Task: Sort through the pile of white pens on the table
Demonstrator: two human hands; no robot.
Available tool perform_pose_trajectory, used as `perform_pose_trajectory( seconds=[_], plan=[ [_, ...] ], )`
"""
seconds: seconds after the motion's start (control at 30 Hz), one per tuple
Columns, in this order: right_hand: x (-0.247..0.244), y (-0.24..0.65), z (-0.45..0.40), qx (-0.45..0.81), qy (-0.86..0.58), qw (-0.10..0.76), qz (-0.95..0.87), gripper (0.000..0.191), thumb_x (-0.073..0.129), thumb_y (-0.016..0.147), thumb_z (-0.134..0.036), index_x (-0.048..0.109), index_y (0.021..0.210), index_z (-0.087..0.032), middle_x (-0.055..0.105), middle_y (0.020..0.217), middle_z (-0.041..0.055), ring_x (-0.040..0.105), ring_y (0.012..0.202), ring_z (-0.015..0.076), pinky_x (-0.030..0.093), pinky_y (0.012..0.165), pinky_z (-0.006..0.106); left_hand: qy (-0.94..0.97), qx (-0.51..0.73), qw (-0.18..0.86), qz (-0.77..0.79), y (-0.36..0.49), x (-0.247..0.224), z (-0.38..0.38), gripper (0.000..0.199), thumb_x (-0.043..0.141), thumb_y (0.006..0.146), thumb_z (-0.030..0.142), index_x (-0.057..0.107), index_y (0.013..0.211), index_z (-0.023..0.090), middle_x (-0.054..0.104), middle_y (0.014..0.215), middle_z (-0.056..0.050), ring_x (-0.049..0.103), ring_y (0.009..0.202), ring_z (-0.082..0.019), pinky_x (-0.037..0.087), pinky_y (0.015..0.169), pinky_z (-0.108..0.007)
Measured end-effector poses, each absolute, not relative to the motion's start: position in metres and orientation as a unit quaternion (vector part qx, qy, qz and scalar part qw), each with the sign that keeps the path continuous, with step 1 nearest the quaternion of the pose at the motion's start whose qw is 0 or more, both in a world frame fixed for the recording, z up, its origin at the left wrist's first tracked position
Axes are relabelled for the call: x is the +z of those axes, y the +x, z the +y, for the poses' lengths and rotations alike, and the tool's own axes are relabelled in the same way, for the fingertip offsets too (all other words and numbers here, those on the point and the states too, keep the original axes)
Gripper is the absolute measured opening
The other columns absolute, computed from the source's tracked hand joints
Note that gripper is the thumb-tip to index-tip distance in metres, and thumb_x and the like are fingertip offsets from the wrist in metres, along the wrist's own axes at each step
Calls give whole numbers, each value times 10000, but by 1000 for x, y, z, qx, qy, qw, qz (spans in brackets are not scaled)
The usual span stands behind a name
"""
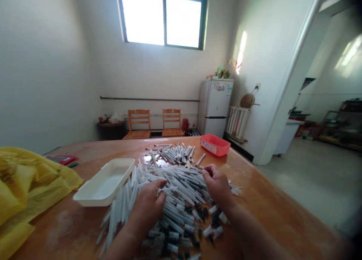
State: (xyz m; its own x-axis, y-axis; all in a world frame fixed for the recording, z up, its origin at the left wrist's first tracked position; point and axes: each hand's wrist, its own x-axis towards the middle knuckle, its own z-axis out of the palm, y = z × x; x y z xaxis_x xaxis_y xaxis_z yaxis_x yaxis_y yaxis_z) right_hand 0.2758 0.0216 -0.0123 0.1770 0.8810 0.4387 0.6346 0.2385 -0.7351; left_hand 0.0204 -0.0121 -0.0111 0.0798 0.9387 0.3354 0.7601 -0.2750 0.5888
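Hands: two, left hand (149, 203), right hand (217, 186). Tubes (181, 199): one heap, too many to count. Worktop (268, 199): one. White tray (104, 184): one. Red tray (215, 145): one. Yellow bag (28, 188): one. Window (164, 19): one, two panes. Wooden chairs (138, 124): two. Fridge (215, 107): one, two doors. Radiator (237, 122): one. Wall basket (247, 100): one.
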Motion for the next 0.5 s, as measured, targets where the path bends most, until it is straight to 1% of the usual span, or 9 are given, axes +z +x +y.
perform_pose_trajectory(
  seconds=[0.1,0.23,0.3,0.37,0.43,0.5],
  plan=[
    [-4,282,35,130,-627,470,-607,281,478,906,-399,643,916,-170,714,827,65,649,762,206,440,672,279,757,295,103,575,26,-13,-15,342,500,802,114,727,1036,217,740,1077,-75,632,1087,-260,424,978,-419],
    [7,290,71,135,-652,419,-618,236,499,898,-333,662,912,-163,707,812,43,645,751,180,452,661,257,770,280,106,564,30,-10,-16,318,509,793,98,734,973,233,745,1020,-62,642,1042,-256,426,933,-409],
    [8,293,96,139,-673,375,-622,199,527,900,-288,671,916,-151,704,825,48,648,774,177,463,676,258,769,291,101,560,30,-7,-16,315,514,799,102,731,983,237,741,1029,-63,635,1061,-261,417,939,-417],
    [8,294,121,144,-696,318,-628,173,577,912,-275,678,910,-135,699,865,62,652,825,182,490,726,279,766,304,93,559,30,-5,-17,311,517,808,109,728,995,240,737,1040,-67,626,1077,-269,411,941,-426],
    [5,292,143,150,-713,255,-636,196,610,943,-312,673,982,-131,689,963,64,654,875,185,528,783,329,764,316,88,556,31,-3,-19,303,515,825,121,725,1007,242,734,1045,-69,622,1082,-272,411,939,-431],
    [2,285,160,154,-723,195,-645,252,612,964,-348,648,1103,-141,667,1081,68,656,926,193,554,820,380,762,324,87,554,31,-3,-21,296,513,842,133,723,1014,249,733,1041,-67,621,1079,-270,413,939,-431]
  ],
)
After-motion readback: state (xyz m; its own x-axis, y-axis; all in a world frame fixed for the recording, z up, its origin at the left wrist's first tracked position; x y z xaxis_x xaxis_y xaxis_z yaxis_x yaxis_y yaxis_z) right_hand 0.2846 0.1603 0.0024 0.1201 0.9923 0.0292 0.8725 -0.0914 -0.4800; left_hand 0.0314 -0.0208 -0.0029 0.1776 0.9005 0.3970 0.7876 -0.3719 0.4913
